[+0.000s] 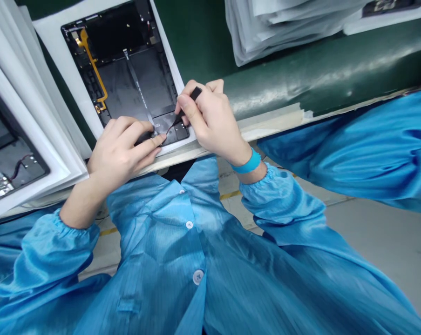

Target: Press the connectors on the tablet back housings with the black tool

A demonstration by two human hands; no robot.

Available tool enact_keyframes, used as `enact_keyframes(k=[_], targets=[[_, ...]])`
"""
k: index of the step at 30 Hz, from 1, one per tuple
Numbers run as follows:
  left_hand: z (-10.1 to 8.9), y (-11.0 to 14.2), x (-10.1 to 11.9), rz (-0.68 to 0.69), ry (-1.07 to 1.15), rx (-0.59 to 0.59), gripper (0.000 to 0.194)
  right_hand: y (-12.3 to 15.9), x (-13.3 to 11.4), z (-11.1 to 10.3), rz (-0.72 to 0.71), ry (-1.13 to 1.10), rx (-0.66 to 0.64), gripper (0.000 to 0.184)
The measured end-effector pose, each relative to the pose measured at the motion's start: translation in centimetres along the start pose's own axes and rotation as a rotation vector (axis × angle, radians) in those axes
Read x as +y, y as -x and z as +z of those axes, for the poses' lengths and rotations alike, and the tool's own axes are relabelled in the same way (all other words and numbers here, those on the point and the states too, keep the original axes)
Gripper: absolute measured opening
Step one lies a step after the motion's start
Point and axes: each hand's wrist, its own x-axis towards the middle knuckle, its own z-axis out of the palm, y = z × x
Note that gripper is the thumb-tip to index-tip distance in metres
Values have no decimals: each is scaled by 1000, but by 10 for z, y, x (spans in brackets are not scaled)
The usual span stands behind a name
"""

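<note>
A tablet housing (133, 74) with its inside exposed lies on a white foam sheet (50, 46) near the bench edge. An orange flex cable (96, 70) runs down its left side, and a grey ribbon cable (138, 88) crosses the middle. My left hand (121, 146) rests palm down over the lower edge, index finger stretched to a thin wire at the lower right corner. Between its fingers a black part shows, mostly hidden. My right hand (210, 114) grips slim black tweezers (178, 118), their tip meeting the wire beside my left fingertip.
At left, a stack of white foam sheets (18, 70) leans beside another opened tablet housing (13, 144). More white foam sheets (283, 28) are piled at the top right on the green mat (203, 42). A co-worker's blue sleeve (364, 153) is close on the right.
</note>
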Motion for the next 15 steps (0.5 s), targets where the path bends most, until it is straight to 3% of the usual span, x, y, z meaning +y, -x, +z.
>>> enact_keyframes(k=[7, 11, 15], targets=[[-4, 0, 2, -22, -36, -38, 23, 7, 2, 0, 59, 17, 75, 41], [-4, -6, 5, -30, -95, -54, 21, 10, 5, 0, 59, -3, 81, 54], [-7, -17, 10, -148, -11, -157, 25, 11, 8, 3, 93, -135, 68, 60]])
